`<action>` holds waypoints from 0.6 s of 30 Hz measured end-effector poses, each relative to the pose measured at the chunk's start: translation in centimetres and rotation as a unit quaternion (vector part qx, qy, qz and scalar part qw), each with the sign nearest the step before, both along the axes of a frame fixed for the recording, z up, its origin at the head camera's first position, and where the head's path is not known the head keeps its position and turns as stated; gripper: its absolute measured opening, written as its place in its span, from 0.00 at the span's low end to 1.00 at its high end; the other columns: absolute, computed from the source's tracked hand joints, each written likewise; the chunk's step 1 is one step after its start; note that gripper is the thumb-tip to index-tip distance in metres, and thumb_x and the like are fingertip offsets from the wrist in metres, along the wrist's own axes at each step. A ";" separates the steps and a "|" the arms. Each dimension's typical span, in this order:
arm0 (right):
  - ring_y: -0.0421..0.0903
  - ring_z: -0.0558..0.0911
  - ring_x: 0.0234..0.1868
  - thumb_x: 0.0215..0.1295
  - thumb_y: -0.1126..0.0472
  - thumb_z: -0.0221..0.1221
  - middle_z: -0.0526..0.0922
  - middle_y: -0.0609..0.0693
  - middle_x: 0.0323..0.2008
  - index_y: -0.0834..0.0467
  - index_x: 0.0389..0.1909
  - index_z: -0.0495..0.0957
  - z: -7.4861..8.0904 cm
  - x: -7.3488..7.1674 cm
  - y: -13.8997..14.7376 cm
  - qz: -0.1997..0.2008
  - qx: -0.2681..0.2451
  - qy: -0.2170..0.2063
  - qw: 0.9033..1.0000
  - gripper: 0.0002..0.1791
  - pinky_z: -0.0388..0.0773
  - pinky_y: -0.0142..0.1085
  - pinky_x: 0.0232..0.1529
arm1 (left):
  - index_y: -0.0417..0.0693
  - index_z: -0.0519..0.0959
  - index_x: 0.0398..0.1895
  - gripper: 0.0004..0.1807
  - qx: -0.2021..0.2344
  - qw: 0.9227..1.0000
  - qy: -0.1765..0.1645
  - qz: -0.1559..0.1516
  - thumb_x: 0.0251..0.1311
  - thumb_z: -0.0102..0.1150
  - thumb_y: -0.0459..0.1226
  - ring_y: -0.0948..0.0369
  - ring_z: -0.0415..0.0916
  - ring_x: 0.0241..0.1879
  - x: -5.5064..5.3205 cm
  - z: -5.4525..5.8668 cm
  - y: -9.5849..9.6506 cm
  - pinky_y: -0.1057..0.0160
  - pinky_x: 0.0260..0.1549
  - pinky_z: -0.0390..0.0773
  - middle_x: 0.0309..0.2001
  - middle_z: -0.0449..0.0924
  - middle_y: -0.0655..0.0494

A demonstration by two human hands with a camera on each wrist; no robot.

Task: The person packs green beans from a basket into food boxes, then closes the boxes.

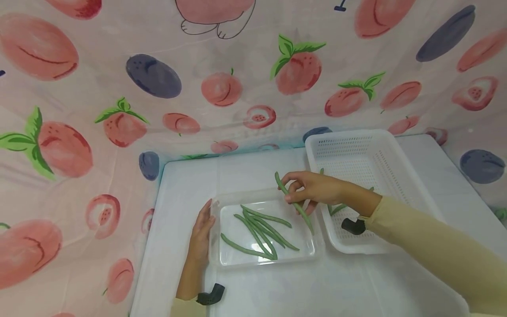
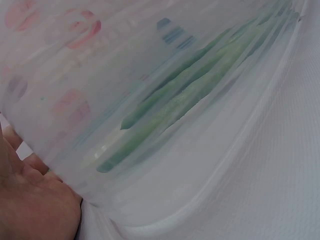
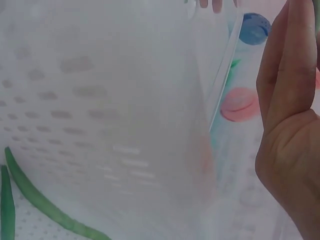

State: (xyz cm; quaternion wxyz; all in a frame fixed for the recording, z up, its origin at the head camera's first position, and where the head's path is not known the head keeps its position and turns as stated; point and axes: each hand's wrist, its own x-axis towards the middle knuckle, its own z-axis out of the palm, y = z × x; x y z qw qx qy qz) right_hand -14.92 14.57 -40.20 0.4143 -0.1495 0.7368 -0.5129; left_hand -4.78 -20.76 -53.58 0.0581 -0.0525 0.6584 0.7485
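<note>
Evidently, right hand (image 1: 312, 187) pinches green bean (image 1: 299, 209) over far right corner of clear box (image 1: 249, 264); left hand (image 1: 202, 229) rests against box's left edge, fingers loosely extended. Bean likely light, bendy, perhaps slick (could snap if bent hard): best held near middle.

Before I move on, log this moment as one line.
right fingers: pinch one green bean | left fingers: at left side of clear tray | tray contents: several beans | white basket: more beans, partly hidden
</note>
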 end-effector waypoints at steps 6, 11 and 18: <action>0.53 0.87 0.32 0.69 0.56 0.66 0.80 0.55 0.39 0.55 0.62 0.68 0.1 0.3 -1.2 0.011 -0.006 -0.029 1.000 0.26 0.86 0.41 0.27 | 0.69 0.60 0.78 0.28 -0.006 1.000 -0.006 0.002 0.78 0.45 0.43 0.60 0.47 0.81 0.1 -0.1 -0.1 0.42 0.78 0.50 0.80 0.54 0.69; 0.53 0.87 0.32 0.71 0.59 0.63 0.80 0.55 0.40 0.55 0.61 0.68 -0.1 0.3 -1.9 0.020 -0.004 -0.038 0.999 0.22 0.87 0.43 0.27 | 0.69 0.60 0.78 0.28 -0.005 1.000 -0.005 0.004 0.78 0.45 0.42 0.60 0.48 0.81 0.1 -0.1 -0.1 0.42 0.77 0.51 0.80 0.54 0.68; 0.56 0.88 0.34 0.70 0.58 0.64 0.80 0.63 0.44 0.53 0.61 0.70 -0.2 0.2 -2.8 0.031 0.007 -0.039 0.999 0.22 0.88 0.46 0.30 | 0.67 0.60 0.79 0.28 -0.010 1.000 -0.008 0.008 0.78 0.45 0.42 0.62 0.51 0.80 0.0 -0.1 -0.1 0.45 0.77 0.55 0.79 0.57 0.71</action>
